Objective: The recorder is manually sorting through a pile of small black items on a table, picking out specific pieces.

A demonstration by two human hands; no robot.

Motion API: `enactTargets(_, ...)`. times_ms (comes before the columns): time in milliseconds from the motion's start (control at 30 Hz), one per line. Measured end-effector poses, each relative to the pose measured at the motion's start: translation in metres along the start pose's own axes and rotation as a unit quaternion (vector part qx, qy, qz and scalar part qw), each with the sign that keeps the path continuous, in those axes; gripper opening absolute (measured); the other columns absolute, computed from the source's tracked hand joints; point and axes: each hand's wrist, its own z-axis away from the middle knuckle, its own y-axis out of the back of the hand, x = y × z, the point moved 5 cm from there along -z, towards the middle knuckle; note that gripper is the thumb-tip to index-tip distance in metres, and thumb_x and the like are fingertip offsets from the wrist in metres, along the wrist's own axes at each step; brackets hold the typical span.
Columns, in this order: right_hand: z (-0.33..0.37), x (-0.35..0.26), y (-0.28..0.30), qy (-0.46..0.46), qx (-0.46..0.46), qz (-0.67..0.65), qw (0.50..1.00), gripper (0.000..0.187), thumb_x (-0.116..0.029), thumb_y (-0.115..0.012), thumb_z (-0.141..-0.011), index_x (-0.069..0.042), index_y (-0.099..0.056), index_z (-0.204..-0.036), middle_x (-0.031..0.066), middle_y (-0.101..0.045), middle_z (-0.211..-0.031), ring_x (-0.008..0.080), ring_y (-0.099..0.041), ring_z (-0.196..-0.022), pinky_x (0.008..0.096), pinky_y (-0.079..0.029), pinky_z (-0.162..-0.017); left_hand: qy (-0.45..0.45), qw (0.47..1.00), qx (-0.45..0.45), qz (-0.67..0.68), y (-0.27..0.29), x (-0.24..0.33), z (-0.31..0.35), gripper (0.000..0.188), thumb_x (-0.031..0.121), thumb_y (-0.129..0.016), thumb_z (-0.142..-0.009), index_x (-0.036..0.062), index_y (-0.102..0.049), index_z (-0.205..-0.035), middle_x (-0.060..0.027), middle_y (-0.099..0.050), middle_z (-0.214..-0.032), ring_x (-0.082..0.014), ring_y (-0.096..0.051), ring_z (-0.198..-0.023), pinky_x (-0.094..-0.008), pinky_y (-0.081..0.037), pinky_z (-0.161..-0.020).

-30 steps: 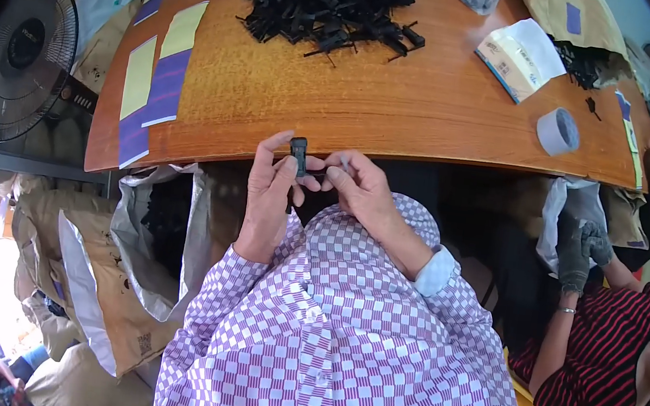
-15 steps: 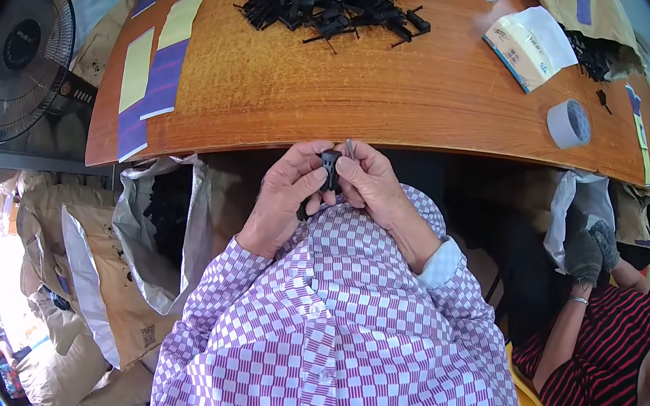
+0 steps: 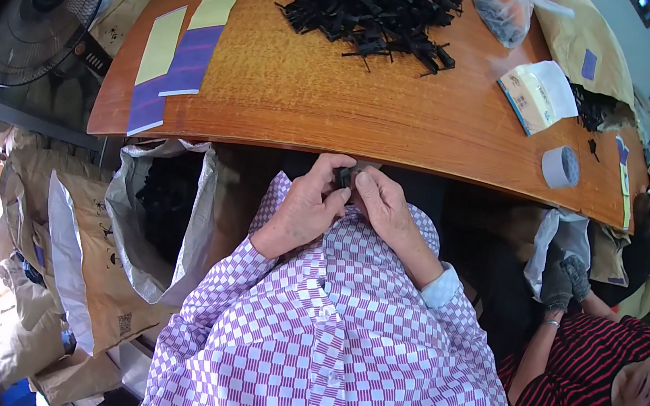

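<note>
A brown wood-grained worktop [image 3: 288, 109] crosses the upper part of the view, and paper sacks stand around it. On its far side lies a large, tangled heap of small black pieces [image 3: 373, 6]. Nearer to the right edge is a standing roll of grey tape [image 3: 560, 167].

The work is at 1 small black piece, probably plastic [image 3: 343, 177], just below the near edge of the worktop, in front of the person's body. The left hand [image 3: 299, 212] is pinching it between thumb and forefinger. The right hand [image 3: 383, 210] has bent fingers close to the piece; whether its grip is grasping anything, I cannot tell.

About the progress, I judge that this piece is in the middle of handling, because both hands are gathered at it and it is not laid down. The open sack with white lining [image 3: 196, 228], at the left, contains a dark mass, maybe similar pieces. Whether the heap is finished or waiting is not visible; if it is waiting, much work is left.
</note>
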Motion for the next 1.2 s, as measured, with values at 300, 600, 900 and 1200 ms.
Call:
enactTargets(300,-0.003,-0.013,-0.015,0.036,-0.027,0.132,0.99,0.02,-0.019,-0.043,-0.098,-0.001,-0.051,-0.096,0.0036,-0.05,-0.069,0.0106,-0.047,-0.061,0.0253,-0.04,-0.056,-0.01,0.999,0.028,0.04,0.012,-0.003,0.002,0.03,-0.008,-0.049,-0.085,0.0016,-0.041,-0.112,-0.0059,-0.054,-0.083,-0.0094,-0.055,-0.066,-0.023,-0.047,-0.059)
enactTargets(600,-0.013,-0.015,-0.021,0.047,-0.012,0.12,0.992,0.015,-0.014,-0.047,-0.094,0.001,-0.051,-0.093,0.021,-0.055,-0.072,0.0354,-0.059,-0.066,0.0378,-0.045,-0.058,-0.069,0.981,0.11,-0.146,0.017,0.003,0.005,0.025,-0.006,-0.051,-0.086,0.0014,-0.041,-0.108,-0.009,-0.055,-0.073,-0.0128,-0.056,-0.062,-0.0269,-0.046,-0.056)
enactTargets(900,-0.023,-0.006,0.003,0.0,-0.11,-0.02,0.994,0.017,-0.017,-0.045,-0.097,-0.003,-0.054,-0.099,-0.0006,-0.045,-0.065,0.009,-0.045,-0.059,0.0245,-0.04,-0.054,-0.077,0.969,0.154,-0.176,0.025,0.031,0.005,0.024,0.002,-0.06,-0.082,0.0046,-0.049,-0.103,-0.0194,-0.059,-0.082,-0.0359,-0.061,-0.073,-0.0386,-0.047,-0.061)
enactTargets(1200,-0.118,-0.023,0.152,0.137,0.137,0.546,0.815,0.029,-0.021,-0.056,-0.088,-0.007,-0.053,-0.113,0.018,-0.064,-0.089,0.0379,-0.061,-0.076,0.0436,-0.049,-0.064,-0.068,0.721,0.267,-0.636,0.191,0.041,0.075,0.035,0.009,-0.061,-0.083,0.0029,-0.05,-0.115,-0.0168,-0.06,-0.1,-0.0293,-0.062,-0.074,-0.036,-0.048,-0.064)
